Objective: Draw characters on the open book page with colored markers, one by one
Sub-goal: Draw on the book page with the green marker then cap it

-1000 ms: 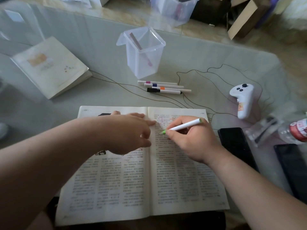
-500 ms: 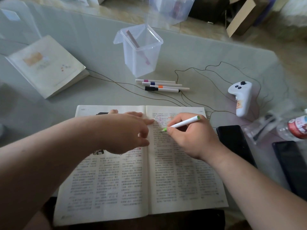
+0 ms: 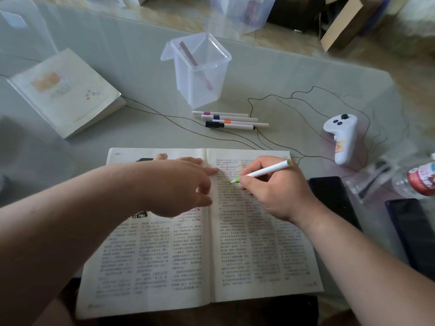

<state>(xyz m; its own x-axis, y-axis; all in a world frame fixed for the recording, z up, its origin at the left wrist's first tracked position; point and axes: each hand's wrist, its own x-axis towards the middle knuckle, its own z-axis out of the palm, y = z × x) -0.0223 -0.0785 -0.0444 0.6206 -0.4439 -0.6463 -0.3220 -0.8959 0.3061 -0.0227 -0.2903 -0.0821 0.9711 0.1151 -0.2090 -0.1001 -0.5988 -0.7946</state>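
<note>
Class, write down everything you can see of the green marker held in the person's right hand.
The green marker is a slim white barrel, plastic by its look, with a green nib and a green rear end. Uncapped, it slants with the nib down-left. The right hand pinches it near the nib, which sits at the right page of the open book; whether it touches the page cannot be told.

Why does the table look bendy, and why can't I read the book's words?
Head view: the wide-angle lens bows the table edge; the middle, around the green marker, is sharpest, yet the open book has print too small and soft to read; the bottle at the right rim is smeared; soft light leaves a pale sheen on the tabletop.
</note>
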